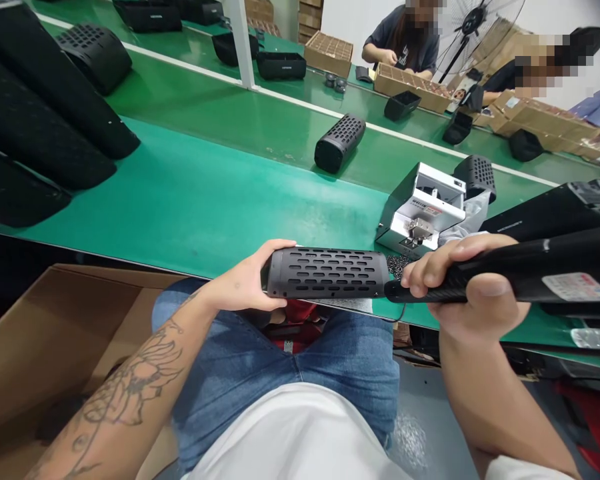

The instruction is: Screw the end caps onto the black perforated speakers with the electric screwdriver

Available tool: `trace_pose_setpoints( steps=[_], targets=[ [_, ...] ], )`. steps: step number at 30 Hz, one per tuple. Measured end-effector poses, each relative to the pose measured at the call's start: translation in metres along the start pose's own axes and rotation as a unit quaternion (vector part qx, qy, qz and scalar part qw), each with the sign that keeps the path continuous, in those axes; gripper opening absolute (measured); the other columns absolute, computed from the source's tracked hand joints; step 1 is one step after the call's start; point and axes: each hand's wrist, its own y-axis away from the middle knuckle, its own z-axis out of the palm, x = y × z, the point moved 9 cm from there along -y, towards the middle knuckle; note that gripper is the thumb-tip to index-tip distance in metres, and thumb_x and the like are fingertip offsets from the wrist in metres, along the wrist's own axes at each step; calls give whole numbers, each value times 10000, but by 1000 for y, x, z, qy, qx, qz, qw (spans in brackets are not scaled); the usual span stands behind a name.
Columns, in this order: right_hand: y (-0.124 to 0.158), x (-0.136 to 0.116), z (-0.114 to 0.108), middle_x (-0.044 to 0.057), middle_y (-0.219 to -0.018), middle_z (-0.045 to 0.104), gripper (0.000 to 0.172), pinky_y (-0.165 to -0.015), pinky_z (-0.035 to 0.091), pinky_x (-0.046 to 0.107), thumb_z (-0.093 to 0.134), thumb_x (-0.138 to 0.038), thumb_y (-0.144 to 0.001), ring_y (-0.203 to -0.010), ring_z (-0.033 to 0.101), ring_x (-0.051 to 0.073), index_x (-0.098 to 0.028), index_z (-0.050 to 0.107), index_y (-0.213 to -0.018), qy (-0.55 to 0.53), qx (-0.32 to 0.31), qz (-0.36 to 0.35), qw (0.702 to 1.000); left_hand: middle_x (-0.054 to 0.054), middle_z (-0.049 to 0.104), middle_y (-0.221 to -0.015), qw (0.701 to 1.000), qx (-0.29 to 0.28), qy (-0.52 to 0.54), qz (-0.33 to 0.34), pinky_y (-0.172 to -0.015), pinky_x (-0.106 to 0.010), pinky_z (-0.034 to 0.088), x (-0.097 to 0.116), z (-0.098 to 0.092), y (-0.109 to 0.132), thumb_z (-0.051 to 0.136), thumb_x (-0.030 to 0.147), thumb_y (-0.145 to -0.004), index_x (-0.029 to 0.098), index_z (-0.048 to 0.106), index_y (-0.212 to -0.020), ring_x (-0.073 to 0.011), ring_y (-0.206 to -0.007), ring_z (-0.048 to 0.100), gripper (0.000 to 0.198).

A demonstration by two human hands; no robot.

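At your far left, an open carton (25,327) stands below the worktop (205,180), just beside your legs. Above it, several long black shells (40,107) lie side by side on the green surface, with a perforated cover (97,57) just behind them.

Your left hand (250,280) has its grip clamped on the left end of a black casing (330,273), thumb at the upper edge and fingers below. The casing lies lengthwise at the front edge of the worktop, above your lap, its slotted face towards you; you cannot tell whether it rests on the surface.

Beyond it, a second casing (340,143) lies on the belt (190,100). Farther back, a co-worker (405,40) sits with hands over a box of parts (415,90).

To the right, small dark bits (399,265) lie between the casing and a silver machine (440,213). Your right hand (480,287) has its grip clamped around a black driver (565,260), held almost level. The driver's nose meets the casing's lower right corner in this view, though you cannot tell whether they touch. Behind the driver lies a long black box (540,212).
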Motion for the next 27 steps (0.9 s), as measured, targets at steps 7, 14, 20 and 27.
trace_pose_setpoints(
  steps=[7,14,20,27],
  targets=[
    [-4,9,12,-2,-674,744,340,-493,629,379,1041,-503,-893,-472,660,187,-234,850,-972,-12,-67,40,997,-98,709,-1631,1000,11,6,-20,-1242,-441,668,-2,1,1,984,400,-723,289,544,-1737,-359,-1423,780,1111],
    [-5,13,8,-2,-672,743,355,-524,655,407,1059,-505,-866,-483,667,195,-238,845,-959,-3,-78,63,995,-93,723,-1620,1000,28,10,-7,-1281,-446,643,1,2,0,997,402,-710,279,557,-1732,-358,-1421,780,1120],
    [-3,14,10,4,-660,746,337,-531,658,408,1073,-486,-837,-482,672,201,-240,869,-944,0,-75,72,995,-95,730,-1603,999,31,21,-7,-1272,-457,647,0,3,2,1006,399,-706,281,557,-1730,-360,-1399,792,1125],
    [-42,-13,-11,-11,-605,740,361,-416,590,402,993,-532,-811,-408,631,227,-246,873,-995,28,-6,-18,999,-93,735,-1619,999,43,15,-3,-1246,-459,673,1,4,2,1011,368,-707,298,572,-1720,-354,-1389,795,1107]
  ],
)
